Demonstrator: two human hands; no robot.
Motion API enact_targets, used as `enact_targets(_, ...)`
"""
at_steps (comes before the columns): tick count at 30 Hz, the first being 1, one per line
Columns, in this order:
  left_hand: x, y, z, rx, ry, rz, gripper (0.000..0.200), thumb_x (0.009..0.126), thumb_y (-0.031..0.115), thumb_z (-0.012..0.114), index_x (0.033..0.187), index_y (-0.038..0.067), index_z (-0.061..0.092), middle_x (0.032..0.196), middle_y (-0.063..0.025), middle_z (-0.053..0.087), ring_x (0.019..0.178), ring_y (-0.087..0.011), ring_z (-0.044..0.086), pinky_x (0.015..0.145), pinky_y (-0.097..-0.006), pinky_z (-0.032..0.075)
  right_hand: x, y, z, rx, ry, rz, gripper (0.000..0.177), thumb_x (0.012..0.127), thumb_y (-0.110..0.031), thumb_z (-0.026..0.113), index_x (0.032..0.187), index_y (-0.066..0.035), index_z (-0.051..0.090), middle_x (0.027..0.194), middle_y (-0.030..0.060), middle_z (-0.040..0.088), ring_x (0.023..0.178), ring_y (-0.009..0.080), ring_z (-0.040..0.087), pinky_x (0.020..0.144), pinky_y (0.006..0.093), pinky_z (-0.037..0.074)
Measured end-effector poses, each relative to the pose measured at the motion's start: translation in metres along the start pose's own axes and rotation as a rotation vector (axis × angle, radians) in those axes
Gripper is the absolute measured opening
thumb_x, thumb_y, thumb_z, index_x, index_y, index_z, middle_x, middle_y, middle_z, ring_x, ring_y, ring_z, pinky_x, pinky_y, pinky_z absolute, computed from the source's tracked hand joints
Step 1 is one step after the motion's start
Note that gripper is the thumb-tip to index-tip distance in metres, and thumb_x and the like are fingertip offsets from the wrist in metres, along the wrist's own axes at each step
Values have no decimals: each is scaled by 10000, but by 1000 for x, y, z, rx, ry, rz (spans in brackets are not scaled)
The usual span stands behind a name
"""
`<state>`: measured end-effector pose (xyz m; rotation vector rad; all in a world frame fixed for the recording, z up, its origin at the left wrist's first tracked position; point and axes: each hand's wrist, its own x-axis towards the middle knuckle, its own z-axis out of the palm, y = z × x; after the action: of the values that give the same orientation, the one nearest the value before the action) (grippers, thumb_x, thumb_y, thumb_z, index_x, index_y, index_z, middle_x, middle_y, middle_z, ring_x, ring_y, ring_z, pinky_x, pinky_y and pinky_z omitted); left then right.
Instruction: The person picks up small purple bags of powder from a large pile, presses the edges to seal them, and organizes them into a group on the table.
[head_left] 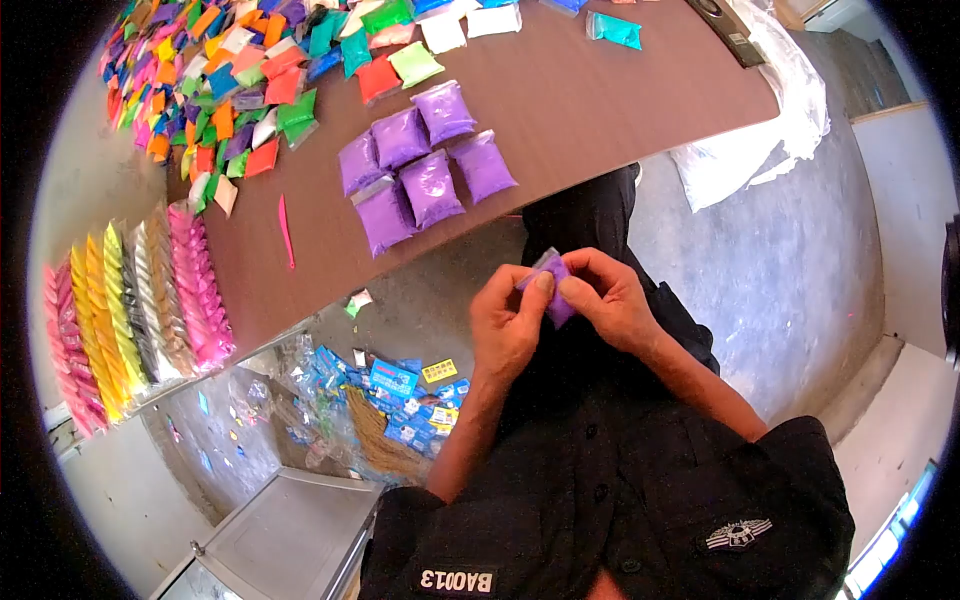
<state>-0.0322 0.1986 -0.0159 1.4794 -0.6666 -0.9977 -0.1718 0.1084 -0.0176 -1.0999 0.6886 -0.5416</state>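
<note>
A small clear packet with purple filling is pinched between both hands above my lap, just off the table's front edge. My left hand grips its left side with thumb and fingers. On the other side, my right hand presses its thumb against the packet near the top. Part of the packet is hidden behind the fingers. Several similar purple packets lie grouped on the brown table ahead of my hands. A thin pink plastic tool lies to their left.
A large pile of coloured packets covers the table's far left. Strips of joined packets hang at the left edge. A teal packet lies at the back. White plastic bags hang off the right end. Blue packaging litters the floor.
</note>
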Motion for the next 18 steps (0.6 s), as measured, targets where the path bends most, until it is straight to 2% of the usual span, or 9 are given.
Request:
enact_targets(3,1,1,-2,-70,16,-36,155,977,167,698,994,15,673,831,25,646,764,-41,561,663,-220,457,-2,-3,-5,-44,-49,78,221,998,-163,652,1140,6,647,945,3,665,873,63,601,780,243,511)
enact_targets(9,-3,3,7,-76,-47,-119,181,973,187,706,1029,19,672,847,31,639,751,-43,548,661,-220,448,-3,3,-14,-41,12,0,212,992,-158,661,1133,-1,653,932,-2,668,825,52,591,718,231,494)
enact_targets(18,-1,3,12,-60,-38,-27,184,978,197,701,1016,21,663,818,28,612,734,-41,524,639,-219,422,-5,2,-13,34,32,56,230,998,-209,649,1119,-15,669,869,-28,631,728,38,544,663,205,460)
